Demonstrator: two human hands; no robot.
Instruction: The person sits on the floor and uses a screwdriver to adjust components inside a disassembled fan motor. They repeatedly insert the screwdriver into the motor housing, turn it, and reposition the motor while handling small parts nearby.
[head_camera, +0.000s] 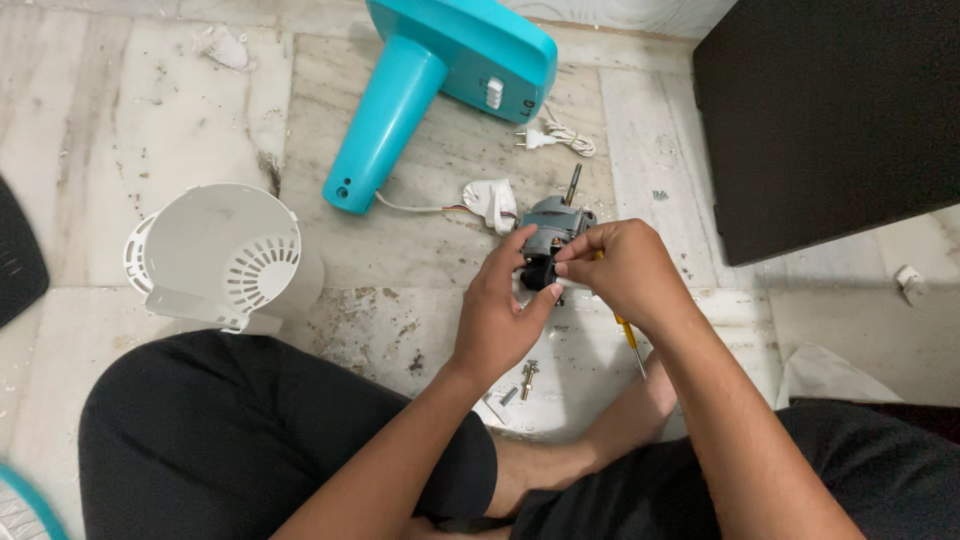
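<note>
1. The fan motor (553, 228) sits on the marble floor (420, 250), just right of the white plug housing (492, 203).
2. The left hand (497, 310) grips the motor's near side, fingers curled around it.
3. The right hand (622, 268) pinches at the motor's front and holds a yellow-handled screwdriver (630, 338).
4. Loose screws (527, 377) lie below the motor.
5. The teal fan stand (420, 85) lies beyond the motor; the white grille cover (220, 255) is to its left.

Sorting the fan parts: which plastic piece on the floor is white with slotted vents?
The round white housing, lying left of both hands. The other big plastic piece, the fan stand, is teal and unvented.
</note>
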